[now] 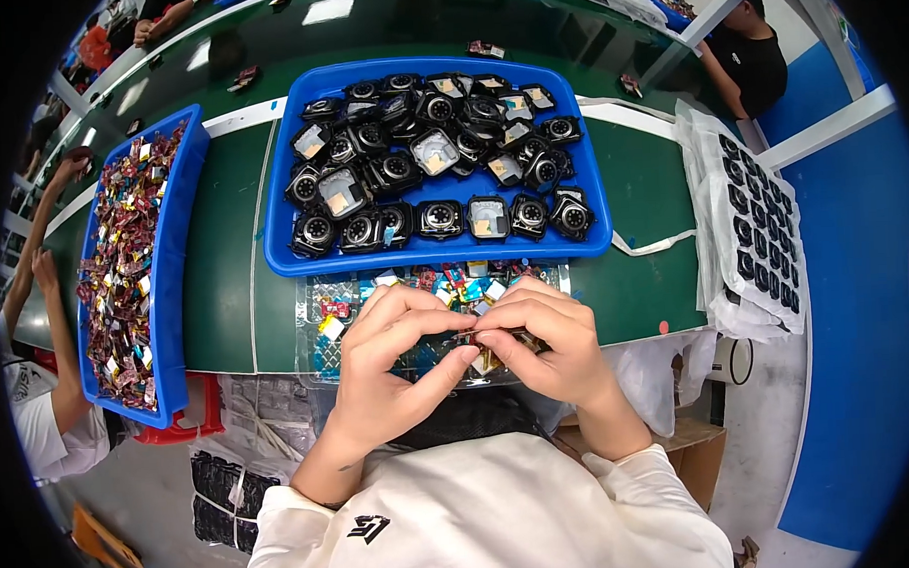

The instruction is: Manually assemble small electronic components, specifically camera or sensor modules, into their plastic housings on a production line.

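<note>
Head view: both hands pinch a small, glinting gold-brown part (489,345).

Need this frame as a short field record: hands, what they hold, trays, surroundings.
left hand: fingers curled, pinching a small part together with the right hand
right hand: fingertips on the same small part
small part: mostly hidden by the fingers, kind unclear
clear tray: under the hands, holds small colourful pieces
middle blue tray: black watch cases
left blue tray: heap of small red and gold pieces
table: green
white sheets: right, rows of black pieces
</note>
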`<state>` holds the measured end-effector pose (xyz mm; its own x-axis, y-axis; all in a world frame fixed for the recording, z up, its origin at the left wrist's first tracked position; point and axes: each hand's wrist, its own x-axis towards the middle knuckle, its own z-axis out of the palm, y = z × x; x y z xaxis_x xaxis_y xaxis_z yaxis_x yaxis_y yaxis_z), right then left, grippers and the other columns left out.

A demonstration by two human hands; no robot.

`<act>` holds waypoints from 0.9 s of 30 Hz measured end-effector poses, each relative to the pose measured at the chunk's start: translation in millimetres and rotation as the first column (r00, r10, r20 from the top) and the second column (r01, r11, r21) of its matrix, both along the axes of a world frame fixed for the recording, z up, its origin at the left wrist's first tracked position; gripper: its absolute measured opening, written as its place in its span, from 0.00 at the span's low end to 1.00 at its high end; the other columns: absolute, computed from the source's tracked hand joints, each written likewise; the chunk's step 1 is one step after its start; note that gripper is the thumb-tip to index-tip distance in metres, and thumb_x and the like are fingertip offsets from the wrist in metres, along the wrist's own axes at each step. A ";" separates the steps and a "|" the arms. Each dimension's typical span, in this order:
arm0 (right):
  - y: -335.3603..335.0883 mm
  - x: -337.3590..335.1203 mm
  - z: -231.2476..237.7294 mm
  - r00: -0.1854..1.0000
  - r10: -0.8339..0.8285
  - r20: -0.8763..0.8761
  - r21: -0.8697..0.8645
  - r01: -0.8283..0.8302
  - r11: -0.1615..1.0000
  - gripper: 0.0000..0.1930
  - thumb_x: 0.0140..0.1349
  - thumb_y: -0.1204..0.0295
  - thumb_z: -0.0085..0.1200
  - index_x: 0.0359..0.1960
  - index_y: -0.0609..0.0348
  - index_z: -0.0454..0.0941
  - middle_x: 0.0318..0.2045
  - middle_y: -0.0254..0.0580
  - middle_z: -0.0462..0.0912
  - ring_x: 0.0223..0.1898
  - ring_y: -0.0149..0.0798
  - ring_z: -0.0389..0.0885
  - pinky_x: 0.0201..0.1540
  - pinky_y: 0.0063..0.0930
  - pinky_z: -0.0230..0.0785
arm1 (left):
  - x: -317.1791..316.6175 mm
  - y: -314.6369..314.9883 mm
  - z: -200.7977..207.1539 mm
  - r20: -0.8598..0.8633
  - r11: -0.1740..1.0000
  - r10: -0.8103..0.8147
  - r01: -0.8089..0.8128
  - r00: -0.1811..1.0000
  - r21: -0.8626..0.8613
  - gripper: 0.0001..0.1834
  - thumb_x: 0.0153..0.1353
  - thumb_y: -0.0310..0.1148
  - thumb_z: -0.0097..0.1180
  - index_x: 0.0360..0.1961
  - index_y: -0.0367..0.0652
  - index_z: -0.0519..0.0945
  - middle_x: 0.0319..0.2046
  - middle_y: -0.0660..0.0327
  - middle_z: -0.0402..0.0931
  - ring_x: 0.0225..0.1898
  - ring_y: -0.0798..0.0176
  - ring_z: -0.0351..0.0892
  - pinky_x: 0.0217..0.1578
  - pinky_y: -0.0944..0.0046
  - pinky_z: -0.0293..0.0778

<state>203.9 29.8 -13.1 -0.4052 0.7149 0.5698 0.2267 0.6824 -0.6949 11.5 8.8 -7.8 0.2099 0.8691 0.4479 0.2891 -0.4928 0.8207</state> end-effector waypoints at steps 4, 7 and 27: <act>-8.3 1.7 4.5 0.995 0.041 -0.086 -0.176 -0.056 0.983 0.06 0.53 0.79 0.62 0.32 0.64 0.80 0.26 0.41 0.82 0.25 0.37 0.78 0.29 0.27 0.69 | -9.9 -2.6 -3.0 0.124 0.994 -0.069 0.078 0.990 -0.070 0.11 0.48 0.21 0.62 0.35 0.38 0.83 0.32 0.58 0.77 0.34 0.63 0.73 0.34 0.68 0.67; -15.2 -2.4 5.2 0.986 0.046 -0.163 -0.316 -0.096 0.944 0.06 0.53 0.80 0.62 0.32 0.65 0.80 0.26 0.41 0.82 0.27 0.33 0.81 0.29 0.24 0.71 | -11.5 -3.4 3.0 0.187 0.988 -0.082 0.104 0.979 -0.113 0.09 0.51 0.19 0.58 0.35 0.35 0.83 0.31 0.57 0.76 0.34 0.65 0.73 0.33 0.70 0.66; -14.3 -5.2 -4.2 0.991 -0.065 -0.118 -0.028 0.062 0.998 0.07 0.49 0.85 0.63 0.30 0.65 0.79 0.25 0.40 0.82 0.25 0.32 0.78 0.27 0.24 0.69 | -18.7 -4.4 -4.6 0.069 0.976 -0.087 0.099 0.994 -0.192 0.06 0.49 0.25 0.64 0.30 0.40 0.81 0.35 0.62 0.79 0.36 0.63 0.74 0.40 0.65 0.66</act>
<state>198.7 15.5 -17.3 -0.2887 0.7515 0.5933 0.1841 0.6516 -0.7359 -7.2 4.4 -12.4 0.2721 0.9186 0.2865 0.1964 -0.3445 0.9180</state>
